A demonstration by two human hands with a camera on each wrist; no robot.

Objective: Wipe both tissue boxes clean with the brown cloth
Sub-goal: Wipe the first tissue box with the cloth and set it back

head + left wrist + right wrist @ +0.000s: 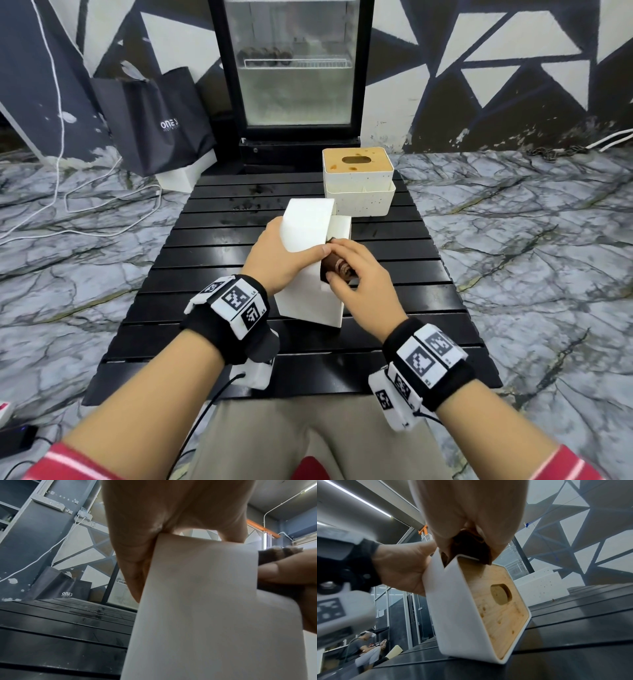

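**Stock on the slatted table: two tissue boxes, one cloth**

Black slatted table, glossy, smudged toward its far end, stands on a grey marble-veined floor; behind it a glass-door fridge, a black shopping bag and a wall painted in black and white triangles.

Tissue boxes, two. The near tissue box: smooth white shell with rounded corners, tipped on its side on the table, its wooden lid with an oval slot and small dark spots facing your right. The far tissue box: white shell, speckled, standing upright at the table's far right, its wooden lid upward, oval slot and brown stains showing.

Brown cloth, one: soft, bunched, pressed to the near box's upper edge.

Your left hand grips the near box from above, thumb across its top face. Your right hand pinches the cloth between curled fingers and thumb.
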